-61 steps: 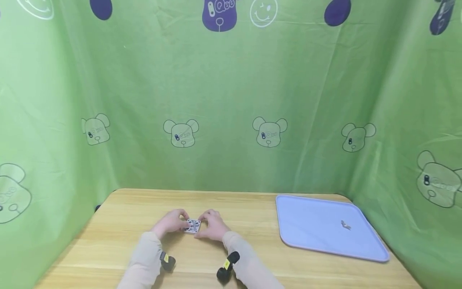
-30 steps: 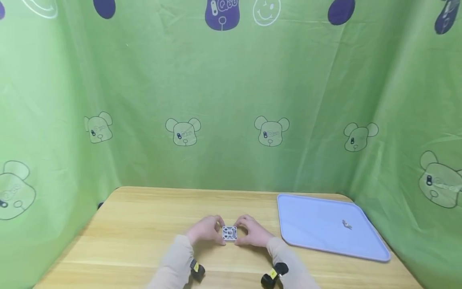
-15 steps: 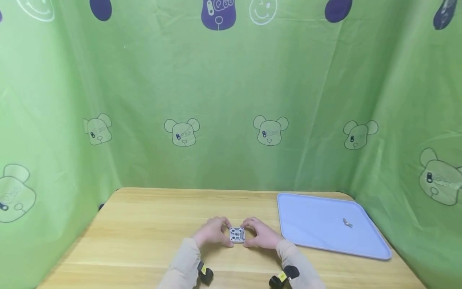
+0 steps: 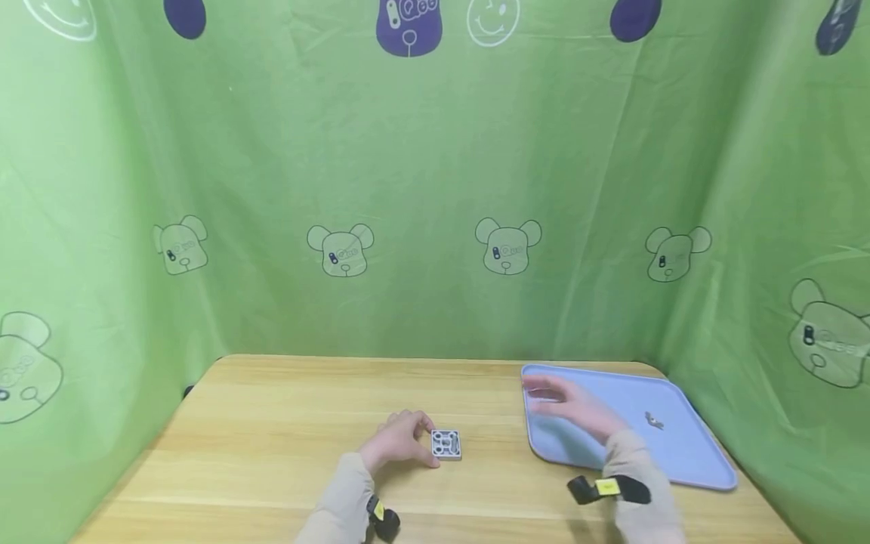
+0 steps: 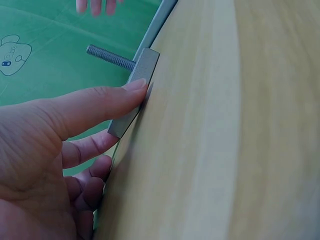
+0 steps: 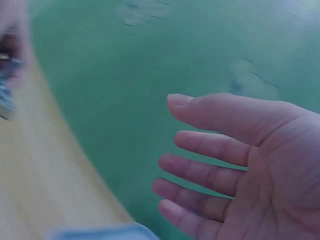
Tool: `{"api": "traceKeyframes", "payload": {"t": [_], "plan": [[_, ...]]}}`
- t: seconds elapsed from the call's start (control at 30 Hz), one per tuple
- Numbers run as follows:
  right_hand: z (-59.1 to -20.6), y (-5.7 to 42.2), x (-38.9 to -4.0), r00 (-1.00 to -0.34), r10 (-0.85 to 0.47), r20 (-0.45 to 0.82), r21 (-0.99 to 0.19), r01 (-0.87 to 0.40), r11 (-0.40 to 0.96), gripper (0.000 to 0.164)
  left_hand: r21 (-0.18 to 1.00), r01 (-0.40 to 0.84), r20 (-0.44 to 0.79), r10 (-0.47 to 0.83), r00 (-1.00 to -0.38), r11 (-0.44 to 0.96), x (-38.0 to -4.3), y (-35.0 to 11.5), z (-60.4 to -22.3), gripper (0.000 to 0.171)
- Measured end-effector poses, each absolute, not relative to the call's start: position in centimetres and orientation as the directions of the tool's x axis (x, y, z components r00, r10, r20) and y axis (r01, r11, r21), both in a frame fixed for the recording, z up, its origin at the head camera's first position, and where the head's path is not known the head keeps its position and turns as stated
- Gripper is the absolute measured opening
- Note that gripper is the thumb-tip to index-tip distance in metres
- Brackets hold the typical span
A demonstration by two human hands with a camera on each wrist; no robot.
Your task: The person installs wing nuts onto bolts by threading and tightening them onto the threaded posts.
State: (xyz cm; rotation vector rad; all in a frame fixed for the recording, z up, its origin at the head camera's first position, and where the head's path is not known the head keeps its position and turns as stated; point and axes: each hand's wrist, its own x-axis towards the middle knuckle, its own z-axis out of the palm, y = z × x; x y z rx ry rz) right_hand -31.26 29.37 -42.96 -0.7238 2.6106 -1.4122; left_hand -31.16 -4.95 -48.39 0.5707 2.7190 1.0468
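A square grey metal block (image 4: pixel 445 445) with a pattern of recesses on its face lies on the wooden table (image 4: pixel 292 423). From it a threaded rod (image 5: pixel 111 57) sticks up, seen in the left wrist view. My left hand (image 4: pixel 401 440) grips the block at its left side, thumb on the near edge and a finger at the far one. Over the left part of the blue tray (image 4: pixel 584 453), my right hand (image 4: pixel 574 404) is raised with nothing in it. Its fingers are spread and relaxed in the right wrist view.
A small silvery piece with wing-like ends (image 4: pixel 654 421) lies on the tray's right half. The tray stands at the table's right side. A green patterned curtain (image 4: pixel 421 317) encloses the back and sides. Black wrist cameras (image 4: pixel 386 521) are strapped to both sleeves.
Both hands brought the block from the left to the table's middle. My right hand then let go and moved right, over the tray; the left hand stayed on the block.
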Motion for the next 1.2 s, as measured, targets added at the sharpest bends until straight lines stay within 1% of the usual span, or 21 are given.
{"api": "traceKeyframes", "payload": {"t": [0.1, 0.17, 0.27, 0.37, 0.5, 0.57, 0.63, 0.7, 0.77, 0.83, 0.93, 1.07, 1.2], "plan": [[-42.3, 32.6, -30.8, -0.93, -0.329, 0.163, -0.811, -0.317, 0.493, 0.053, 0.679, 0.283, -0.029, 0.41, -0.911, 0.677, -31.2, -4.9, -48.4, 0.055], [-42.2, 34.5, -30.4, -0.948, -0.257, 0.188, -0.805, -0.299, 0.513, 0.052, 0.681, 0.278, -0.035, 0.409, -0.912, 0.678, -31.3, -5.0, -48.5, 0.056], [-42.4, 37.0, -30.1, -0.96, -0.148, 0.236, -0.797, -0.278, 0.537, 0.052, 0.683, 0.273, -0.039, 0.407, -0.912, 0.677, -31.4, -5.1, -48.6, 0.056], [-42.8, 38.9, -29.7, -0.962, -0.041, 0.272, -0.827, -0.255, 0.5, 0.049, 0.684, 0.271, -0.04, 0.406, -0.913, 0.677, -31.5, -5.1, -48.6, 0.056], [-43.7, 40.9, -29.2, -0.938, 0.132, 0.319, -0.849, -0.222, 0.479, 0.045, 0.681, 0.278, -0.034, 0.408, -0.912, 0.678, -31.5, -5.2, -48.6, 0.056], [-44.2, 41.7, -29.0, -0.915, 0.233, 0.331, -0.849, -0.181, 0.496, 0.042, 0.677, 0.281, -0.032, 0.408, -0.912, 0.68, -31.5, -5.2, -48.6, 0.055], [-45.0, 42.4, -29.0, -0.892, 0.336, 0.304, -0.869, -0.115, 0.481, 0.039, 0.668, 0.285, -0.031, 0.408, -0.913, 0.688, -31.5, -5.1, -48.6, 0.055], [-45.7, 43.0, -29.0, -0.873, 0.418, 0.252, -0.884, -0.032, 0.466, 0.045, 0.666, 0.287, -0.03, 0.409, -0.912, 0.688, -31.5, -5.1, -48.6, 0.055], [-46.4, 43.6, -29.2, -0.858, 0.477, 0.19, -0.884, 0.062, 0.463, 0.056, 0.66, 0.288, -0.031, 0.409, -0.912, 0.694, -31.5, -5.1, -48.6, 0.056], [-47.1, 44.0, -29.4, -0.849, 0.508, 0.147, -0.859, 0.145, 0.491, 0.066, 0.659, 0.29, -0.03, 0.41, -0.912, 0.694, -31.6, -5.0, -48.7, 0.056], [-47.9, 44.4, -29.7, -0.844, 0.525, 0.107, -0.807, 0.235, 0.542, 0.07, 0.661, 0.29, -0.031, 0.411, -0.911, 0.692, -31.6, -5.0, -48.7, 0.055], [-49.0, 44.6, -30.0, -0.851, 0.518, 0.084, -0.758, 0.283, 0.587, 0.069, 0.66, 0.285, -0.037, 0.409, -0.912, 0.695, -31.6, -5.0, -48.8, 0.055], [-49.7, 44.8, -30.2, -0.859, 0.506, 0.082, -0.728, 0.295, 0.618, 0.066, 0.664, 0.284, -0.032, 0.406, -0.913, 0.692, -31.5, -5.1, -48.7, 0.054]]}}
